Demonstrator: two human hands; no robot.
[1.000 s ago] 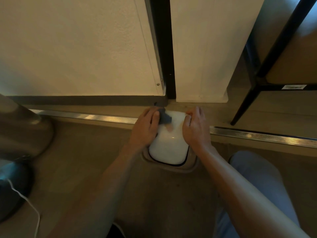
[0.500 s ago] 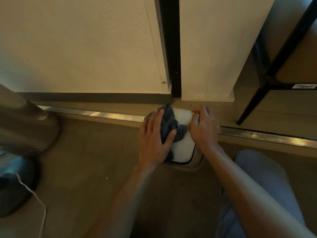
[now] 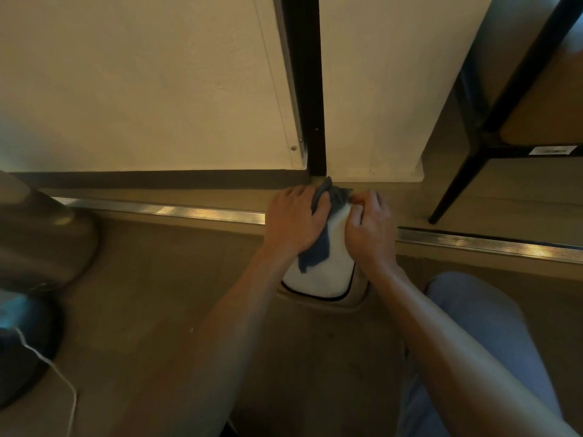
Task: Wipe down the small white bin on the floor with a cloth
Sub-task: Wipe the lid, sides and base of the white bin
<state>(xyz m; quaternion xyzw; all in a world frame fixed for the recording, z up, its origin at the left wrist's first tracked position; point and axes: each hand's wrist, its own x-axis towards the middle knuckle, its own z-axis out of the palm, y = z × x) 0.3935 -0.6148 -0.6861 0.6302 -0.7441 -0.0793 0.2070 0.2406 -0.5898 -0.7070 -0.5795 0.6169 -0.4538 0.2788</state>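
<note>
The small white bin [image 3: 325,275] stands on the floor in front of a dark door gap, its glossy lid facing up. A blue-grey cloth [image 3: 318,247] lies over the lid's left and far part. My left hand [image 3: 295,220] presses flat on the cloth, fingers spread toward the far edge. My right hand [image 3: 369,230] grips the bin's right side, fingers curled over the far right corner. Much of the lid's far half is hidden under both hands.
A metal threshold strip [image 3: 176,211] runs across the floor behind the bin. A black chair leg [image 3: 454,190] stands at the right. A grey rounded appliance [image 3: 41,234] with a white cord [image 3: 56,376] sits at the left. My jeans-clad knee [image 3: 473,323] is at the lower right.
My left hand has slid with the cloth from the lid's near left toward the far edge, leaving more of the near lid bare. My right hand kept its hold on the bin.
</note>
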